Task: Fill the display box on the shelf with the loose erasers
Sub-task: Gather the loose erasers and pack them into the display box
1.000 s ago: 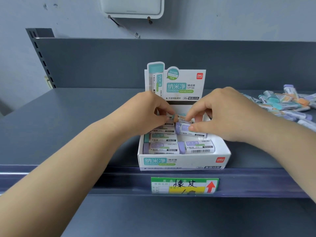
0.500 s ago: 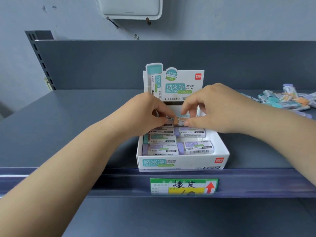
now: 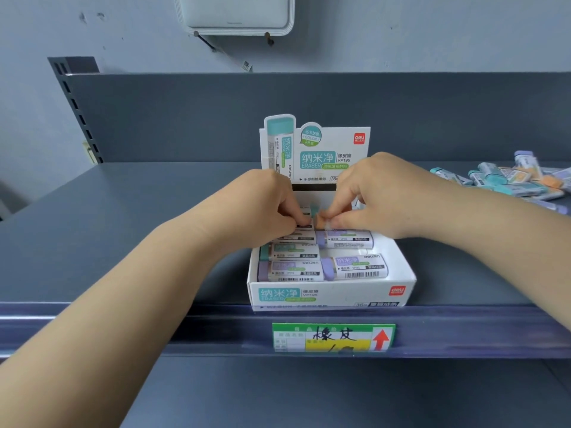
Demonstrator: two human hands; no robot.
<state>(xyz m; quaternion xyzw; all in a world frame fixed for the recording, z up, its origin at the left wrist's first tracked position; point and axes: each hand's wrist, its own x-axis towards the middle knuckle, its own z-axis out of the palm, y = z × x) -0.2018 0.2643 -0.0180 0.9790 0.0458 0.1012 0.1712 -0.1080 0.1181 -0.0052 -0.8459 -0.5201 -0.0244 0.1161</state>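
A white display box (image 3: pixel 330 293) with an upright printed back card stands at the shelf's front edge. Several sleeved erasers lie in it in two columns, among them a purple eraser (image 3: pixel 355 267) at the front right. My right hand (image 3: pixel 380 196) pinches an orange-tipped eraser (image 3: pixel 323 222) over the back of the box. My left hand (image 3: pixel 262 208) presses its fingertips on an eraser in the back left row, next to the orange tip. A pile of loose erasers (image 3: pixel 513 180) lies on the shelf at the far right.
The grey shelf (image 3: pixel 139 227) has a raised back panel and a front rail carrying a green and yellow price label (image 3: pixel 333 337). A white wall unit (image 3: pixel 234 13) hangs above. A lower shelf shows beneath.
Both hands have shifted slightly toward the back of the box with the orange-tipped eraser. The purple eraser formerly under my right fingers now lies free in the box.
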